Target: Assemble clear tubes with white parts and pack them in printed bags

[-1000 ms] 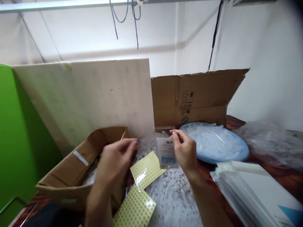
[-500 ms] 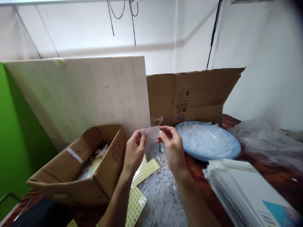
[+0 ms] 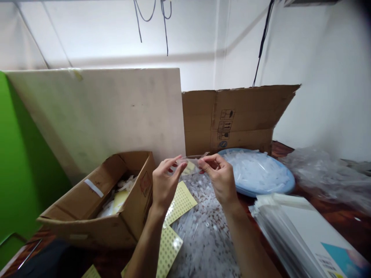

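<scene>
My left hand (image 3: 164, 182) and my right hand (image 3: 219, 178) meet above the table, each pinching one end of a small clear plastic bag (image 3: 189, 166) held almost flat and edge-on. Below them lies a heap of small translucent plastic pieces (image 3: 203, 227) and yellow dotted sheets (image 3: 180, 200). A blue tray (image 3: 285, 185) filled with more white plastic pieces sits just right of my right hand.
An open cardboard box (image 3: 116, 227) with scraps stands at the left. A pale board (image 3: 101, 116) and a cardboard flap (image 3: 237, 116) stand upright behind. A stack of clear bags with printed cards (image 3: 307, 235) lies at the right, crumpled plastic (image 3: 327, 173) beyond it.
My left hand came up from the box to join the right one on the bag. The bag turned from hanging upright with its label showing to lying nearly flat between both hands.
</scene>
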### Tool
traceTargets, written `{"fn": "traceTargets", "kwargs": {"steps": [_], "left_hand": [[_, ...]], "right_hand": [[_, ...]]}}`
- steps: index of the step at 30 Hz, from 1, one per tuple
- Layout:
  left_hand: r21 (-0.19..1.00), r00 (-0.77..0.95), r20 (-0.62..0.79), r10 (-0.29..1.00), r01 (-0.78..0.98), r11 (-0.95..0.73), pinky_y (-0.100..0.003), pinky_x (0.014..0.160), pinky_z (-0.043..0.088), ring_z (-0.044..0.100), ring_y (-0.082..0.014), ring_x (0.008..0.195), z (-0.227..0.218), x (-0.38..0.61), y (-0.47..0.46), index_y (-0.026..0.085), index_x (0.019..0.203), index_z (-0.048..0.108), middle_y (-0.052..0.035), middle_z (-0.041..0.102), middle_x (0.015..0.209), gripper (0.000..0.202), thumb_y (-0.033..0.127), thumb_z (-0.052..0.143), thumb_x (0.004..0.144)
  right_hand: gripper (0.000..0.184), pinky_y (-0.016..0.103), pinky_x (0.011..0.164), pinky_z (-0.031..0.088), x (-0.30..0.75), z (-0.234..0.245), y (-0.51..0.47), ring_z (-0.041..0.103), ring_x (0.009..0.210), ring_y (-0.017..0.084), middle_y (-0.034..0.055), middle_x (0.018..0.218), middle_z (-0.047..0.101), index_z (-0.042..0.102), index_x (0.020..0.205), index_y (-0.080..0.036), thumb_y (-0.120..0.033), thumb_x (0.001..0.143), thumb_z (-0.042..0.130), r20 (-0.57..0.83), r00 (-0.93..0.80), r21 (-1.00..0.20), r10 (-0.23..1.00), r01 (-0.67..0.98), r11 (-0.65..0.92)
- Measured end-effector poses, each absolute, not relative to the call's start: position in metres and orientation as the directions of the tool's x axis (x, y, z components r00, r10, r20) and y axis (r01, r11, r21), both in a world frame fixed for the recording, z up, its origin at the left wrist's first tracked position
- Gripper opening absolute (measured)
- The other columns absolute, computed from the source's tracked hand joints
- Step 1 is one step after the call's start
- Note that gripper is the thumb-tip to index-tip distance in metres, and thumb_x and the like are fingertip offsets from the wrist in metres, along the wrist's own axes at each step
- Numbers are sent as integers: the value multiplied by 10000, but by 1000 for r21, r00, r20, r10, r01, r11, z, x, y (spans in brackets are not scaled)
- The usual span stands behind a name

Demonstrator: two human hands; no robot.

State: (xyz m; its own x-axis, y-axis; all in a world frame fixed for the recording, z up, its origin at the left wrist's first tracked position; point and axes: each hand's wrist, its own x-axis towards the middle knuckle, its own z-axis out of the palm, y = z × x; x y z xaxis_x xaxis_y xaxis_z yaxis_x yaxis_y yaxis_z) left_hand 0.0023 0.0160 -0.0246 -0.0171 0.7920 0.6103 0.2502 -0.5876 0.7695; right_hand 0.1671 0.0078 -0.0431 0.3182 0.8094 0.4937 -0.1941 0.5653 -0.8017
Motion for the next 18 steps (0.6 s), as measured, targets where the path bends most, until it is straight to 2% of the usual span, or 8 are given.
{"fn": "traceTargets", "kwargs": {"steps": [3,5,9,14,18], "left_hand": [[769,-156,632,759,246,-590,-282,678,585,729,-199,758,-24,-1,14,220,1041,805,-59,800,895,290,405,820,819],[766,-175,642,747,197,-612,-283,684,599,746,-193,754,-21,-5,12,224,972,806,-43,805,895,182,359,786,853],[732,-110,681,725,61,-678,-342,856,623,767,-223,941,-17,-12,10,210,829,783,-64,810,1012,84,291,776,848],[712,-4,695,719,-132,-689,-415,956,612,748,-239,1036,-16,-19,14,197,703,715,-73,776,1130,158,248,824,806],[700,69,699,711,-268,-662,-499,1055,568,675,-295,1226,-15,-21,15,205,694,702,-56,660,1365,164,198,827,800]], "right_hand": [[238,321,793,607,166,-43,7,701,846,180,42,956,721,721,827,-198,-371,784,878,529,284,-773,800,-228,592],[227,345,867,600,165,-42,6,703,906,191,54,1025,717,733,815,-200,-367,783,883,541,245,-777,804,-220,590],[243,379,863,604,163,-39,1,696,923,213,59,1027,713,720,760,-211,-393,783,879,574,297,-745,763,-197,637],[178,371,931,569,164,-33,-5,676,1035,216,40,1084,716,708,756,-234,-292,803,869,652,309,-662,692,-212,719],[208,412,939,587,167,-32,-7,695,1038,235,48,1297,653,704,739,-228,-316,781,888,657,280,-666,700,-220,713]]}}
